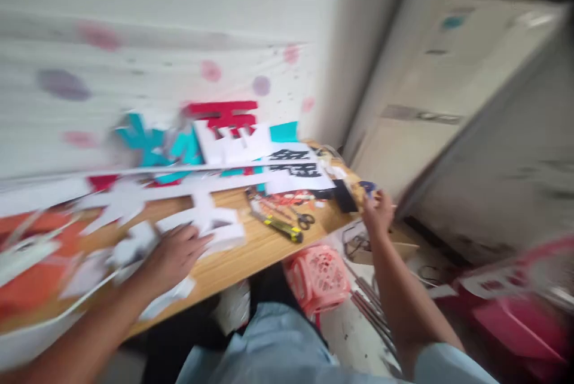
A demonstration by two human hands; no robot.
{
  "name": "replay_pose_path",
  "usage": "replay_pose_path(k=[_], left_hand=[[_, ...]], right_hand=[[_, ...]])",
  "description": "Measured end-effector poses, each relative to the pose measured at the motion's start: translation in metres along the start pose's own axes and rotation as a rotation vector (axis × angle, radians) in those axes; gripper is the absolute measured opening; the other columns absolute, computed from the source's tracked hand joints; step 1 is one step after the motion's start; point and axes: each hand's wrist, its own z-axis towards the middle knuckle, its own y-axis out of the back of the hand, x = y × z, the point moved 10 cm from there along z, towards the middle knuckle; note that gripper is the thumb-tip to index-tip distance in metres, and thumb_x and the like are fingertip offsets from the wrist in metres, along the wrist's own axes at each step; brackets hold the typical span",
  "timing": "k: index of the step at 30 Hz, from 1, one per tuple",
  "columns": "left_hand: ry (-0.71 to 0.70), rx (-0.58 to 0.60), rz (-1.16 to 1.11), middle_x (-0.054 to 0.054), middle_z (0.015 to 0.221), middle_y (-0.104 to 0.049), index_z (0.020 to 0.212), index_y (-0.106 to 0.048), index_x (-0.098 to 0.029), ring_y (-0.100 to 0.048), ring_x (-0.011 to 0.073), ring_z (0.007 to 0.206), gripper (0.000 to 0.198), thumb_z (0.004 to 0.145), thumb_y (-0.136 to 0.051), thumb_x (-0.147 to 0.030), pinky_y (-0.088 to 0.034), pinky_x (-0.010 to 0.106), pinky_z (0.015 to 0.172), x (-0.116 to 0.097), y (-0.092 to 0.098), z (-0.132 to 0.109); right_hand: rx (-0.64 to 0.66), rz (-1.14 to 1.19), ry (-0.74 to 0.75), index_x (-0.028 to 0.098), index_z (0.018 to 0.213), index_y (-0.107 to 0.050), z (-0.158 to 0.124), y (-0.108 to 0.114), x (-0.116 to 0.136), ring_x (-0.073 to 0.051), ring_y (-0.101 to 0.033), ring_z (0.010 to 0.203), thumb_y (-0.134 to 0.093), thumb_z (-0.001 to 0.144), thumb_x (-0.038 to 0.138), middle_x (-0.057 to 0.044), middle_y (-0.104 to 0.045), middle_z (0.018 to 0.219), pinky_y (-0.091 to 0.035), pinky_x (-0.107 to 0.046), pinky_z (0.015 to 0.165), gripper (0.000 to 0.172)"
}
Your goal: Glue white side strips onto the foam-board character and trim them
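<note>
My left hand (178, 255) lies with its fingers stretched over a white cut-out shape (228, 237) on the wooden table, pressing or resting on it. At the table's right end my right hand (378, 213) is closed, its fingertips at a small dark blue object (368, 186) that looks like a roll; blur hides its details. Between the hands lie a yellow and black utility knife (284, 228) and black-handled scissors (305, 220).
Red letter pieces (224, 110), teal pieces (146, 139) and a printed white sheet (296, 171) lie toward the wall. An orange sheet (27, 294) is at left. A pink basket (320, 276) stands below the table edge, with rods (372, 312) on the floor.
</note>
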Motion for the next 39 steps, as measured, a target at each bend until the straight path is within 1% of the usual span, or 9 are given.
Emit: replay_pose_path(k=[2,3,5,7,10,17,22,26,39], left_hand=[[0.076,0.070,0.014,0.008,0.106,-0.070,0.132,-0.081,-0.029,-0.065,0.0244,0.102,0.036,0.110,-0.052,-0.028,-0.055,0.037,0.093,-0.004,-0.001,-0.003],[0.102,0.092,0.017,0.009,0.112,-0.070,0.136,-0.079,-0.028,-0.065,0.0253,0.108,0.038,0.111,-0.051,-0.028,-0.055,0.039,0.097,-0.004,-0.002,-0.006],[0.146,0.090,0.018,0.011,0.122,-0.070,0.140,-0.076,-0.024,-0.065,0.0271,0.116,0.039,0.112,-0.049,-0.028,-0.055,0.042,0.102,-0.003,-0.001,-0.012],[0.159,0.066,0.020,0.013,0.128,-0.070,0.140,-0.074,-0.021,-0.064,0.0289,0.122,0.039,0.112,-0.048,-0.027,-0.055,0.045,0.107,-0.005,0.002,-0.019],[0.177,0.034,0.023,0.014,0.135,-0.069,0.137,-0.074,-0.020,-0.064,0.0304,0.128,0.037,0.112,-0.048,-0.025,-0.054,0.049,0.112,-0.011,0.005,-0.028],[0.244,0.038,0.067,0.014,0.147,-0.070,0.144,-0.071,-0.024,-0.063,0.0286,0.139,0.042,0.110,-0.047,-0.020,-0.050,0.051,0.122,-0.011,0.003,-0.044],[0.519,0.157,0.286,0.017,0.181,-0.038,0.170,-0.048,-0.017,-0.032,0.0349,0.170,0.064,0.113,-0.050,-0.047,-0.027,0.057,0.139,0.015,-0.011,-0.066],[0.648,0.207,0.339,0.020,0.184,-0.025,0.175,-0.039,-0.015,-0.022,0.0394,0.173,0.081,0.111,-0.048,-0.064,-0.024,0.058,0.139,0.021,-0.012,-0.081],[0.656,0.157,0.357,0.020,0.183,-0.029,0.173,-0.043,-0.015,-0.025,0.0422,0.171,0.085,0.108,-0.051,-0.069,-0.025,0.061,0.138,0.021,-0.010,-0.088]], right_hand=[[0.038,0.128,0.175,0.012,0.165,-0.046,-0.051,-0.021,0.042,-0.031,-0.063,0.142,-0.053,0.108,0.047,-0.023,-0.060,0.159,-0.051,-0.048,0.120,0.066],[0.067,0.284,0.399,0.014,0.161,-0.053,-0.087,-0.029,0.080,-0.031,-0.065,0.141,-0.057,0.109,0.045,-0.022,-0.064,0.156,-0.051,-0.050,0.121,0.061],[0.311,0.450,0.838,0.021,0.164,-0.052,-0.178,-0.053,0.156,-0.030,-0.062,0.149,-0.055,0.113,0.039,-0.018,-0.064,0.159,-0.050,-0.053,0.125,0.054],[0.558,0.397,1.160,0.018,0.171,-0.044,-0.268,-0.078,0.213,-0.030,-0.042,0.166,-0.053,0.115,0.035,-0.018,-0.048,0.175,-0.042,-0.054,0.133,0.059],[0.661,0.223,1.347,0.007,0.174,-0.039,-0.339,-0.106,0.261,-0.033,-0.028,0.172,-0.053,0.116,0.035,-0.020,-0.035,0.181,-0.032,-0.056,0.139,0.065],[0.665,0.018,1.317,0.010,0.169,-0.050,-0.352,-0.131,0.279,-0.033,-0.040,0.166,-0.049,0.117,0.027,-0.017,-0.046,0.176,-0.021,-0.059,0.141,0.055],[0.640,0.001,1.336,0.009,0.168,-0.052,-0.355,-0.130,0.278,-0.033,-0.041,0.166,-0.050,0.116,0.027,-0.017,-0.048,0.175,-0.022,-0.057,0.141,0.055],[0.625,-0.018,1.341,0.007,0.169,-0.050,-0.357,-0.134,0.277,-0.034,-0.040,0.166,-0.054,0.113,0.024,-0.019,-0.046,0.176,-0.028,-0.055,0.139,0.059],[0.631,-0.013,1.373,0.004,0.168,-0.050,-0.360,-0.138,0.277,-0.036,-0.042,0.165,-0.055,0.108,0.016,-0.021,-0.045,0.175,-0.037,-0.056,0.137,0.061]])
